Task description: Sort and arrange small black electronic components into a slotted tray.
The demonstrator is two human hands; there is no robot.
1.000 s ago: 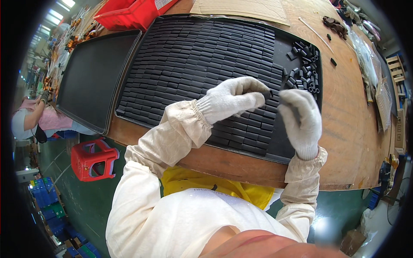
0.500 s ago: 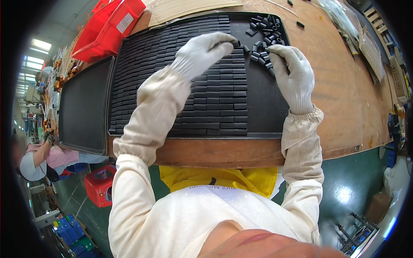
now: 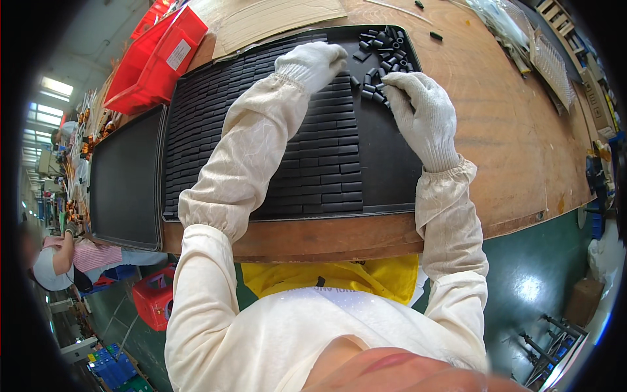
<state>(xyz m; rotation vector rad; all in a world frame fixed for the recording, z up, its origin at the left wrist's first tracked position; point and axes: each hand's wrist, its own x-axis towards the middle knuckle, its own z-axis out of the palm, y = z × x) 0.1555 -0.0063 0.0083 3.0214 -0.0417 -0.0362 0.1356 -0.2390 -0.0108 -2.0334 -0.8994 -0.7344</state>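
A large black tray (image 3: 390, 179) lies on the table, its left and middle filled with close rows of short black tubes (image 3: 261, 163). More black tubes (image 3: 385, 55) lie loose in a heap in its far right part. My left hand (image 3: 310, 65), in a white knit glove, is closed over the far right end of the rows; its fingertips hide whatever they hold. My right hand (image 3: 426, 117), gloved alike, pinches thumb and forefinger together at the near edge of the loose heap. Whether a tube is between those fingertips is too small to tell.
A second black tray (image 3: 125, 183) stands left of the first. Red bins (image 3: 157, 62) and a cardboard sheet (image 3: 274, 23) lie beyond. Two stray tubes (image 3: 436, 36) rest on the wooden table (image 3: 503, 144). A person (image 3: 59, 258) and a red stool (image 3: 153, 297) are at left.
The view has shifted slightly. My left hand has moved away from me along the rows' right end; the black piece seen at its fingertips is now hidden. My right hand stays by the heap.
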